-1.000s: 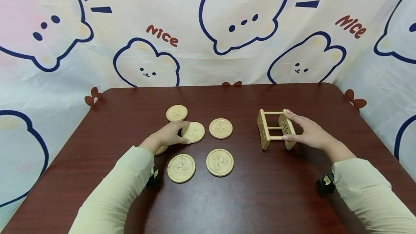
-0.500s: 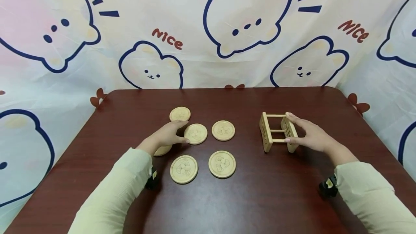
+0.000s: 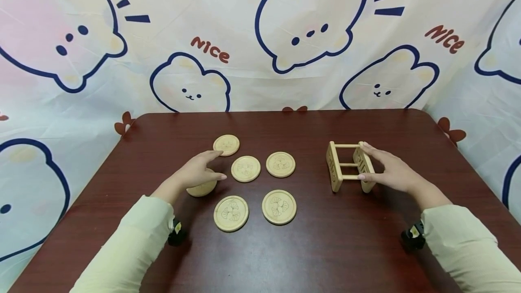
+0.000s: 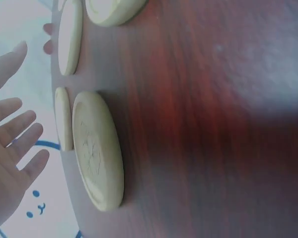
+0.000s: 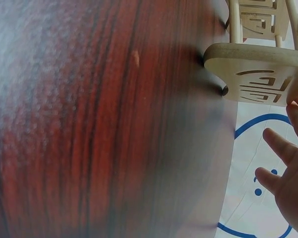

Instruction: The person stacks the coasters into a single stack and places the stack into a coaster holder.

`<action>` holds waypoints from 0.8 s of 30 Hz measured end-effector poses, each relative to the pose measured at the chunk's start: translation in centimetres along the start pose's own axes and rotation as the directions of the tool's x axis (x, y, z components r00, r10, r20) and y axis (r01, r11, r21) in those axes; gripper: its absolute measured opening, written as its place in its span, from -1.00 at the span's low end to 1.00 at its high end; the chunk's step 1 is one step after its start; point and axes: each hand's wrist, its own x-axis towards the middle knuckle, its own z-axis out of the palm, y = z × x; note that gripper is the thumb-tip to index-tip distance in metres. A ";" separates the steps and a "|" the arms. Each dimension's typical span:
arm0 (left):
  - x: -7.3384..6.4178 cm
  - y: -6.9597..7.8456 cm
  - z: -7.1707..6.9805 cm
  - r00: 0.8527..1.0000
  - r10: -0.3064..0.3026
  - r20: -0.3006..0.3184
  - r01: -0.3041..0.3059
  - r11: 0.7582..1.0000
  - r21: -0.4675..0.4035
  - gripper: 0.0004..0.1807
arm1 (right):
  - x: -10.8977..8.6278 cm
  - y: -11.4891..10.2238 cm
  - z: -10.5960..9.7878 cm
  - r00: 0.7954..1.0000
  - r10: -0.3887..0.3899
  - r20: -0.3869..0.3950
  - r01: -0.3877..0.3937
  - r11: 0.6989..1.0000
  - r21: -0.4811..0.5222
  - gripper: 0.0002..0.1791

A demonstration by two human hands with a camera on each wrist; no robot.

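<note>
Reference is the wooden rack (image 3: pixel 334 166), sides as the person sees them. It stands on the dark red-brown table (image 3: pixel 325 248): two end panels with slot cutouts, rods between them.

Right hand (image 3: pixel 386 168) is at the rack's right end. Thumb on that panel's near edge, a fingertip at its far top corner, panel pinched between. Right wrist view shows other fingers extended and apart.

Left hand (image 3: pixel 196 171) is well left of the rack, thumb and fingers spread. Its index fingertip overlaps the edge of the far disc (image 3: pixel 227 144) in the head view; can't tell contact from there. Left wrist view has the fingers apart from the discs visible in it.

Six round wooden discs, all left of the rack, flat on the table. Closest to the rack: the right-hand disc (image 3: pixel 281 164) and, nearer the person, the front-right disc (image 3: pixel 279 207). Further left of the rack: the middle disc (image 3: pixel 246 169), the far disc and the front-left disc (image 3: pixel 231 213). Furthest left of the rack: the half-covered disc (image 3: pixel 201 189), partly hidden by the left hand. Most show an engraved leaf-like pattern.

Cartoon-print cloth (image 3: pixel 285 92) hangs behind the rack.
</note>
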 end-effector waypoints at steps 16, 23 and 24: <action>-2.6 -2.1 -0.2 0.998 -0.015 -0.053 0.014 1.000 -0.007 -0.13 | 0.2 0.3 0.0 1.000 -0.005 -0.004 0.005 1.000 0.015 -0.04; -3.3 -3.0 0.0 0.998 -0.036 -0.057 0.036 0.999 0.000 -0.14 | 0.1 0.3 0.1 1.000 0.000 0.002 0.000 1.000 0.026 -0.05; -3.4 -3.1 0.0 0.998 -0.037 -0.060 0.037 0.999 0.004 -0.14 | 0.1 0.3 0.1 1.000 0.000 0.002 0.000 1.000 0.028 -0.05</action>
